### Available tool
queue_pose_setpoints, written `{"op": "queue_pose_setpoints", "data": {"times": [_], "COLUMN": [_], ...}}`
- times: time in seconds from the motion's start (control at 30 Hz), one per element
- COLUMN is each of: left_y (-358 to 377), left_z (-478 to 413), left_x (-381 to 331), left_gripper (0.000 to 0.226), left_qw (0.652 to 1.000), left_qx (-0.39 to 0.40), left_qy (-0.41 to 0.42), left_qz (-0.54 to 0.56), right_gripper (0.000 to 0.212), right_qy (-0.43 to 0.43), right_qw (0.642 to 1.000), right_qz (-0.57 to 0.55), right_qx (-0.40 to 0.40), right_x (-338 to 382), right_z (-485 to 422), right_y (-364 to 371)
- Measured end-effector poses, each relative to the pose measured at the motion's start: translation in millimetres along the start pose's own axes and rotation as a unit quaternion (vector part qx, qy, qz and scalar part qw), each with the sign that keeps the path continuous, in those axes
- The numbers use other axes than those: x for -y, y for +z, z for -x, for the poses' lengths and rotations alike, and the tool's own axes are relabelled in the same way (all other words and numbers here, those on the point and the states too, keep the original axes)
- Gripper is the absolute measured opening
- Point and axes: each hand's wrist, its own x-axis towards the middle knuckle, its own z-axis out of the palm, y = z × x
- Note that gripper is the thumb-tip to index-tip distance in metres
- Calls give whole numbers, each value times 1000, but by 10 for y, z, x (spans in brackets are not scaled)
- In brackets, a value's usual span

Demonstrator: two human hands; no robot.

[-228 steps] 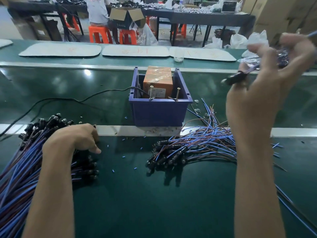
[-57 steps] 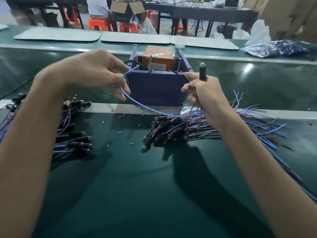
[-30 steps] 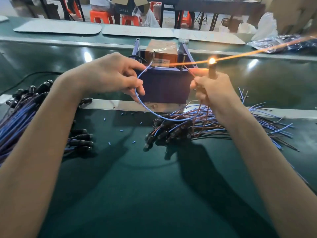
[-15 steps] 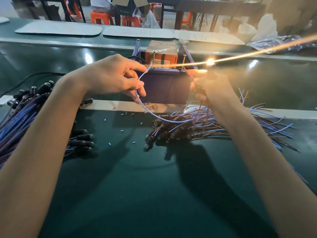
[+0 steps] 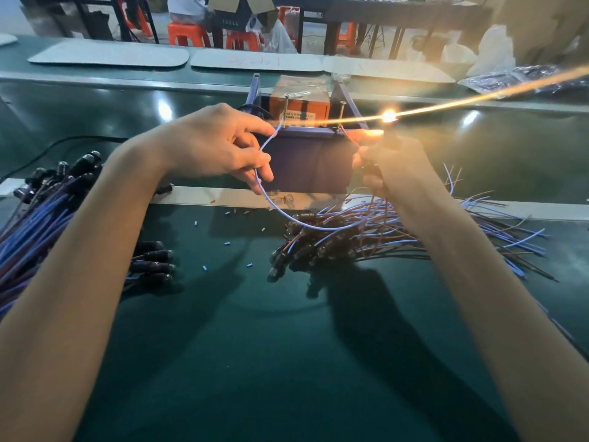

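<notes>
Head view: left hand (image 5: 220, 145) pinches one blue wire (image 5: 287, 215); right hand (image 5: 395, 167) grips seemingly one lit lamp (image 5: 389, 116).

White mats (image 5: 108, 55) were laid along the far belt (image 5: 16, 63), orange stools (image 5: 188, 35) were set behind, and insulation bits (image 5: 227, 244) were scattered nearer.

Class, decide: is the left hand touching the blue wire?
Touching. The head view shows the left hand pinching the blue wire between thumb and fingers.
</notes>
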Motion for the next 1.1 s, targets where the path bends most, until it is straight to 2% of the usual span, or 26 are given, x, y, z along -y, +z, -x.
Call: {"op": "queue_pose_setpoints", "data": {"times": [0.4, 0.5, 0.57, 0.63, 0.67, 0.73, 0.77, 0.8, 0.9, 0.97, 1.03, 1.1], "left_y": [1, 8, 8, 12, 18, 19, 13, 0, -89, -169, -214, -221], "left_z": [-13, 2, 21, 54, 75, 108, 122, 140, 194, 244, 321, 380], "left_x": [-3, -7, -19, -34, -35, -33, -28, -25, 69, 211, 331, 406], "left_gripper": [47, 29, 16, 12, 13, 14, 14, 15, 18, 27, 37, 46], "left_qw": [1000, 999, 996, 987, 982, 976, 974, 971, 954, 936, 913, 896], "left_qx": [5, 32, 84, 148, 172, 198, 203, 209, 209, 173, 143, 147], "left_qy": [4, 3, -14, -38, -48, -60, -68, -80, -121, -158, -214, -263], "left_qz": [-14, -10, -13, -45, -62, -74, -75, -81, -176, -263, -316, -327], "right_gripper": [25, 23, 24, 37, 44, 50, 52, 52, 48, 40, 32, 23], "right_qy": [5, -7, -20, -50, -74, -102, -100, -87, -55, -49, -84, -146], "right_qw": [1000, 999, 994, 973, 949, 873, 853, 855, 920, 948, 946, 922], "right_qz": [10, 34, 105, 226, 307, 472, 506, 506, 386, 313, 313, 352], "right_qx": [0, 21, 15, -4, -19, -58, -75, -77, -22, 2, -16, -67], "right_x": [13, 46, 92, 152, 179, 252, 293, 336, 438, 513, 537, 570], "right_z": [5, 34, 59, 97, 120, 193, 229, 258, 315, 363, 375, 405], "right_y": [-13, -7, 6, 27, 31, 20, 6, -19, -95, -106, -104, -80]}}
